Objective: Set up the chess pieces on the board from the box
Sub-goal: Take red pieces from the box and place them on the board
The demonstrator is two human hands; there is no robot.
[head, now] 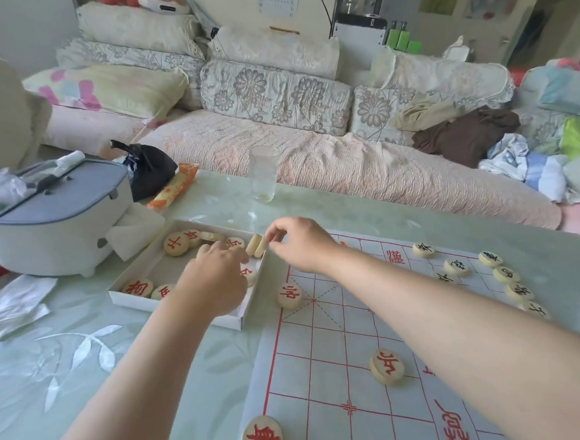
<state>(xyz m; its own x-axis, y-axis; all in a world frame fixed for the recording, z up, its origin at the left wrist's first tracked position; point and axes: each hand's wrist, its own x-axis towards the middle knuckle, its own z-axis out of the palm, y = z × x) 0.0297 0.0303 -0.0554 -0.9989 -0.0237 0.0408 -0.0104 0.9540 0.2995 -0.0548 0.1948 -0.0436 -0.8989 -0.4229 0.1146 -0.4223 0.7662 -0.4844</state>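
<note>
**Black side partly laid, red barely begun**

You are early in the set-up. On the board I count three red pieces: one by the edge next to the box, one further along the grid, and one at the corner nearest you. At the far end lie black pieces: six show plainly, and a seventh is half hidden behind your right forearm. That makes ten on the board, well short of a full set, so I judge most of the placing is still to do, chiefly red.

The box sits on the surface, touching the board's edge. About nine pieces in the box are visible. Every face I can read is red. Two of them stand on edge in the corner by the board, and more may lie under your left hand.

Your right grip has its fingertips curled onto the upright piece in that corner and seems to pinch it. Your left grip is down inside the box, back uppermost, and I cannot tell whether it holds anything.
</note>
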